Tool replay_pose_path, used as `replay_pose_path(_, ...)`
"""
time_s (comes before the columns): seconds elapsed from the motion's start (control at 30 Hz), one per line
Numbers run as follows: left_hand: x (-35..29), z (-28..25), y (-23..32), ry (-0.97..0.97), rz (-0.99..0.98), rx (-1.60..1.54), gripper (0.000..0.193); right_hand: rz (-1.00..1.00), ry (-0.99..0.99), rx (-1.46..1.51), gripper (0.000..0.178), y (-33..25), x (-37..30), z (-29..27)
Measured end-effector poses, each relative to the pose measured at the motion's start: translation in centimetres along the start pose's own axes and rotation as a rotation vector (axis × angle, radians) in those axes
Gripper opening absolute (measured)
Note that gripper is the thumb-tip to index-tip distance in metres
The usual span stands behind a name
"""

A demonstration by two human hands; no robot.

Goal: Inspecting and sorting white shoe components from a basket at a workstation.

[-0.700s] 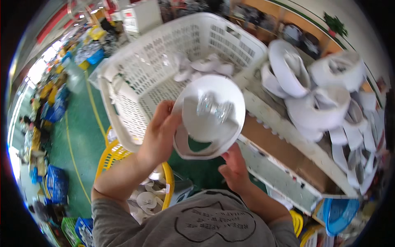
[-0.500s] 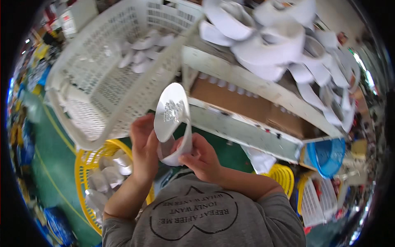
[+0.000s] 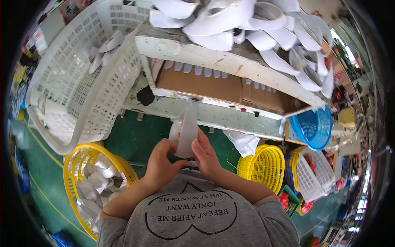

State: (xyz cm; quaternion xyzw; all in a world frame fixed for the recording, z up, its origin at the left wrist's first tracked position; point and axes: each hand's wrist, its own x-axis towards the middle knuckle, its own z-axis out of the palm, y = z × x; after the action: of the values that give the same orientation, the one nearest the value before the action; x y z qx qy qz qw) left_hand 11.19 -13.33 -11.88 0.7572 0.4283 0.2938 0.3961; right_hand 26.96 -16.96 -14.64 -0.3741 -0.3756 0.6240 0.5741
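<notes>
White visor [image 3: 188,132] mid-frame, pinched between thumb and fingers of our right hand [image 3: 208,158], our left hand [image 3: 161,160] curled at its edge, its grip we cannot tell, yellow basket [image 3: 124,166] lower left.

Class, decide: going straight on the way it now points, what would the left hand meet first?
Most likely the white visor, just ahead of the left hand; depth is unclear there, and the two may already touch.
</notes>
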Motion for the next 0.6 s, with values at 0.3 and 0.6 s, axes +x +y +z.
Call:
replay_pose_path(0.3, 3.8, 3.7, 2.3, -0.013, -0.074, 0.123, 0.028, 0.177, -0.155, 0.24, 0.064, -2.6, 1.2, -5.1)
replay_pose_path(0.6, 6.1, 10.9, 1.1, -0.175, -0.385, -0.428, 0.034, 0.34, -0.128, 0.137, 0.072, -3.7, 1.9, -13.7)
